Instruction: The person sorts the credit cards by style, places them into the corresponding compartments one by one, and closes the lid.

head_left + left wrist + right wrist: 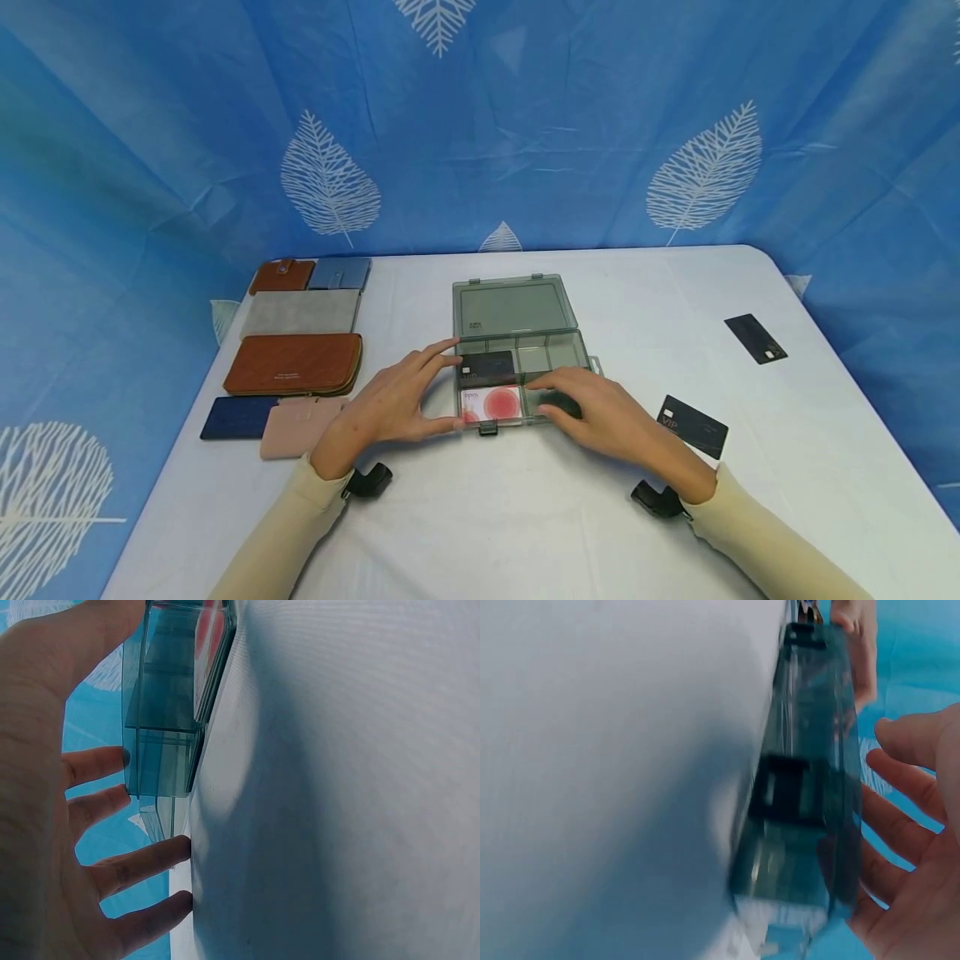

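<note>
Currently, the left hand point(390, 406) braces the organizer box point(517, 379) with relaxed fingers; the right hand point(607, 417), fingers flat, should seat the card squarely.

Staged recording setup, white table point(465, 533), blue leaf-print backdrop point(525, 125)

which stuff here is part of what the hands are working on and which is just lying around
In hand:
- clear compartment box, lid open
- black card and white card with red circles inside it
- left hand at the box's left side
- right hand over its right compartments

Lying about:
- two black cards on the table
- wallets at left
</note>
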Motion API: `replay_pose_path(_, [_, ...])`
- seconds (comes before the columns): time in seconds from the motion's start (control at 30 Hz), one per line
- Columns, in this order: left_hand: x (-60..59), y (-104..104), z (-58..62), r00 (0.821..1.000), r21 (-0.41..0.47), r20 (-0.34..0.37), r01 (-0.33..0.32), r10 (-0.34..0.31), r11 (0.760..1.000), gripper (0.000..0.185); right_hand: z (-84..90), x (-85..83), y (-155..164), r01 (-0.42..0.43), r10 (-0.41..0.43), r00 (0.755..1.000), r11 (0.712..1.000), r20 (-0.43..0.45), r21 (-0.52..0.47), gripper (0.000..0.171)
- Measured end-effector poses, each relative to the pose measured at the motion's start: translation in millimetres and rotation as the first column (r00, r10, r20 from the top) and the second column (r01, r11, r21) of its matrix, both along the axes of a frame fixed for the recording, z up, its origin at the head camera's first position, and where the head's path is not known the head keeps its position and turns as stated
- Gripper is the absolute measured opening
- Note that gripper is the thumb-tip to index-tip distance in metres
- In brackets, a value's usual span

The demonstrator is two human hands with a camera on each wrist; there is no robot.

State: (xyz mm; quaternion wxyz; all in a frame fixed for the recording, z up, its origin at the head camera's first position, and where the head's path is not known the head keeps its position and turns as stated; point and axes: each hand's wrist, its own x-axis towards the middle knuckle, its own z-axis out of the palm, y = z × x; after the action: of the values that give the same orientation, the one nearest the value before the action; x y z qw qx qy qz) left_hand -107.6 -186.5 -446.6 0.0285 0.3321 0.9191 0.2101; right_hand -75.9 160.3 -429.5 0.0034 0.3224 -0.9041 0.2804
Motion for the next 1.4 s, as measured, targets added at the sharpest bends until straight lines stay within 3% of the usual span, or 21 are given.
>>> replay_pose_path(0.3, [0.4,0,1.1,1.000,-0.003,-0.003,-0.006,0.005,1.000,0.093,6.1,-5.0,39,0.029,-0.034,0.991,0.999,-0.130,-0.044,0.040])
replay_pose_path(0.57, [0.0,0,0.5,1.000,0.001,-0.005,-0.005,0.005,1.000,0.093,11.1,-5.2,76,0.134,-0.136,0.982,0.991,-0.130,-0.022,0.045])
replay_pose_path(0.73, [-1.0,1,0.3,1.000,-0.008,-0.015,-0.002,0.002,1.000,0.092,10.2,-2.8,98,0.182,-0.178,0.978,0.983,-0.107,0.027,0.048])
replay_pose_path(0.97, [-0.7,0,0.6,1.000,0.005,-0.027,0.001,-0.001,1.000,0.092,3.7,2.6,124,0.242,-0.243,0.970,0.961,-0.006,0.135,0.054])
replay_pose_path(1.4, [-1.9,1,-0.4,0.999,-0.001,-0.032,0.001,-0.001,1.000,0.093,-2.8,14.5,155,0.279,-0.305,0.948,0.933,0.089,0.227,0.070])
